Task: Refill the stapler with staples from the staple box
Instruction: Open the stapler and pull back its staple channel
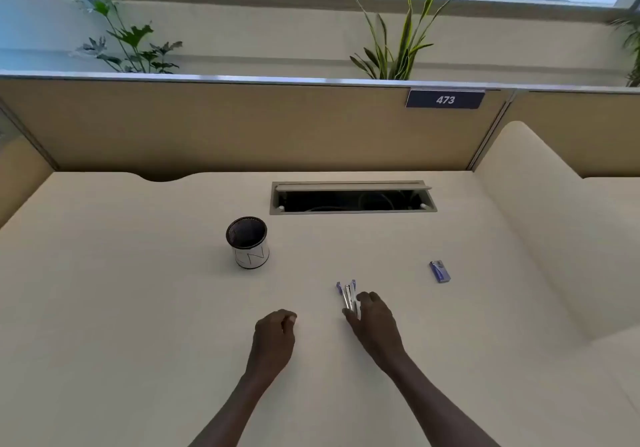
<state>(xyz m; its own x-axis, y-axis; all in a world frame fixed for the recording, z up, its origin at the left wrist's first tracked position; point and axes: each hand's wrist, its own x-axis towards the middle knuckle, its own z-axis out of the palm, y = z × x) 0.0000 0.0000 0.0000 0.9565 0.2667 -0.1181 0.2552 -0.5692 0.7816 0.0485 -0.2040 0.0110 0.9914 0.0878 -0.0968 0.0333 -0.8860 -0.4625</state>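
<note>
On the cream desk (pixel 138 308) a small stapler (pixel 347 294) lies swung open, its blue-tipped arms fanned apart and the metal staple channel showing between them. It sits a little right of the desk's middle, well in from every edge. The right hand (pixel 375 322) rests against the stapler's near end, thumb on one side and fingers curled over the other, so it appears to have a light hold of that end; how firmly it is pinched I cannot tell. The left hand (pixel 275 334) is just to the left, apart from the stapler, knuckles up and fingers curled loosely into the palm, with nothing visible in it. Both forearms reach in from the near edge.

The staple box (pixel 440 271), small and blue-violet, lies flat toward the right edge of the desk, well apart from the stapler and from both hands. Whether it is open I cannot make out.

A mesh pen cup (pixel 248 242), black inside with a white band around its outside, stands upright left of centre. Beyond it, near the far edge, a cable tray (pixel 352 197) is set into the desktop with its lid raised. On the tan partition behind the desk hangs a dark plate reading 473 (pixel 445 99).
</note>
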